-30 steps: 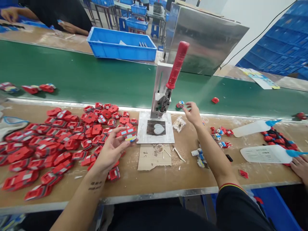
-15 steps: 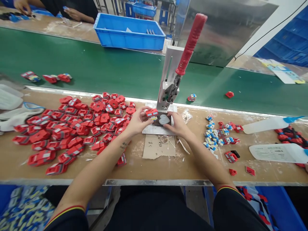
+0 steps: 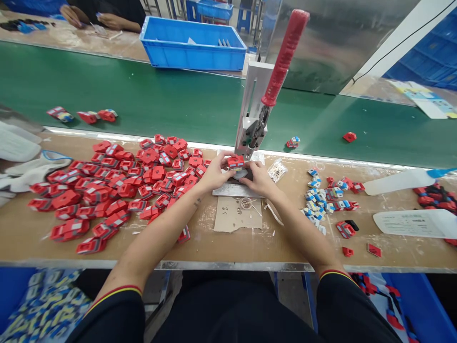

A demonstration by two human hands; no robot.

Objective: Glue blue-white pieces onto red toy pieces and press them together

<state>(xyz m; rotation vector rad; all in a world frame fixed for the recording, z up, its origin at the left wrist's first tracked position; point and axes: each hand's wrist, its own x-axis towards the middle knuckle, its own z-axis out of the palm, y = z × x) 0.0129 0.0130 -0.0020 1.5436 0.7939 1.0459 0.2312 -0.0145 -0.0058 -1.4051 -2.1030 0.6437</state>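
My left hand (image 3: 214, 172) is closed on a small red toy vehicle body (image 3: 235, 162) with a pale stripe and a yellowish lower part. This piece is held just over the grey, rounded seat (image 3: 240, 173) of a hand press, which it partly covers. At the seat's right side rests my right hand (image 3: 260, 178), thumb and fingers apart, the tips by the seat's edge. The press's red lever (image 3: 285, 57) stands raised and tilted right above both hands. Under the seat lies a pale metal base plate (image 3: 228, 190).
Many red vehicle bodies (image 3: 103, 190) are heaped left. Blue-white pieces (image 3: 316, 200) and plastic bottles (image 3: 416, 224) lie right. Cardboard (image 3: 232, 221) with small parts sits in front. Beyond are a green conveyor (image 3: 178, 100), a blue crate (image 3: 196, 55) and another person's hands (image 3: 110, 20).
My left hand has brought the red vehicle body rightward and over the seat, covering part of it. My right hand stays beside the seat. The view has shifted slightly.
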